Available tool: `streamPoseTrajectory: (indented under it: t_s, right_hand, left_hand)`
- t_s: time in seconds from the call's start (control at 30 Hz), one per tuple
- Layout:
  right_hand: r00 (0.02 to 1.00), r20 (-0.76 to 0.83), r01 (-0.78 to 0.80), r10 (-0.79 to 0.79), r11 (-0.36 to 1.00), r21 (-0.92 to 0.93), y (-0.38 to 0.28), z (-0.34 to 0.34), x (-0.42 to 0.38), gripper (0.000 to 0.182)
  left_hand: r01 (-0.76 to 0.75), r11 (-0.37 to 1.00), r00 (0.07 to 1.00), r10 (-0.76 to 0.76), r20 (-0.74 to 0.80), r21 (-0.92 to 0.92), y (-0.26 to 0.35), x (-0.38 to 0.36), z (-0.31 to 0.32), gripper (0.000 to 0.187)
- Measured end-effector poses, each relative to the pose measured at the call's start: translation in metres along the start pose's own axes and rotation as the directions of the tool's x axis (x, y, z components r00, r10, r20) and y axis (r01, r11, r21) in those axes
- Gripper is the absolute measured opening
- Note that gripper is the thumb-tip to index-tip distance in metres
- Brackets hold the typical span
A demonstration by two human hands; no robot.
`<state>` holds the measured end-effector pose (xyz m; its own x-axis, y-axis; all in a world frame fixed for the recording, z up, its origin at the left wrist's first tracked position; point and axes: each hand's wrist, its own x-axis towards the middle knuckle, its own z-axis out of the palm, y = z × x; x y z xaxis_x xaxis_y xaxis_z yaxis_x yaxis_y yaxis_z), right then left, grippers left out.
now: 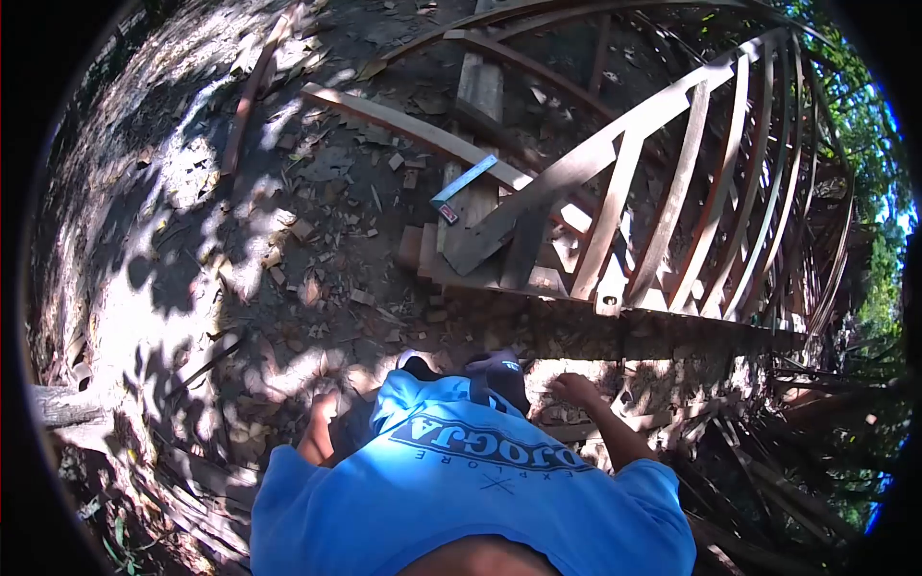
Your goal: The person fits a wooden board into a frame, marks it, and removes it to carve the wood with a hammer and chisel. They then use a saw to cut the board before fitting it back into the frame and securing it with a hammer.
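My left hand (326,407) hangs beside my body at the left of the blue shirt, its fingers in patchy shade. On the other side, my right hand (576,388) is held out low with loosely bent fingers and nothing visible in it. It is the nearer one to the wooden frame (663,206), a structure of curved ribs joined to a long beam. A light-blue bent strip (468,180) rests on the timber at the frame's near left corner. Close by it lies a small red item (448,213).
A long plank (413,129) slants into the frame from the left. Another narrow timber (254,91) lies farther left on the ground. Wood offcuts (360,297) and dry leaves litter the soil. Cut branches and strips (768,470) are heaped at right.
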<state>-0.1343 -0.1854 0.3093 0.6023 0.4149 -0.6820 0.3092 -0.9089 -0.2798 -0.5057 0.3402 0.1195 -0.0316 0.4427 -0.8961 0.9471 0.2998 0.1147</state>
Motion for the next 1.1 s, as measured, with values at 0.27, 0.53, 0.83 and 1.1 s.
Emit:
streamPoseTrajectory:
  t_s: [0.27,0.53,0.83,1.1]
  right_hand:
    - [0.996,-0.036,-0.053,0.078,0.887,0.459,-0.129,0.031,-0.071,0.041]
    - [0.946,-0.119,-0.145,0.303,0.719,0.680,-0.063,0.048,-0.096,0.043]
    - [0.905,-0.426,0.016,0.005,0.999,0.046,0.112,0.182,-0.073,0.034]
    - [0.910,-0.009,-0.215,0.415,0.490,0.845,0.080,0.106,-0.051,0.039]
  left_hand:
    - [-0.420,0.907,0.904,0.417,0.096,0.018,0.122,-0.045,0.085,0.067]
    - [-0.721,0.647,0.693,0.666,0.277,0.248,0.183,-0.070,0.155,0.066]
    - [-0.678,0.733,0.716,0.639,0.280,0.063,0.211,-0.130,0.192,0.057]
    - [-0.622,0.753,0.782,0.578,0.234,0.216,0.160,-0.074,0.173,0.051]
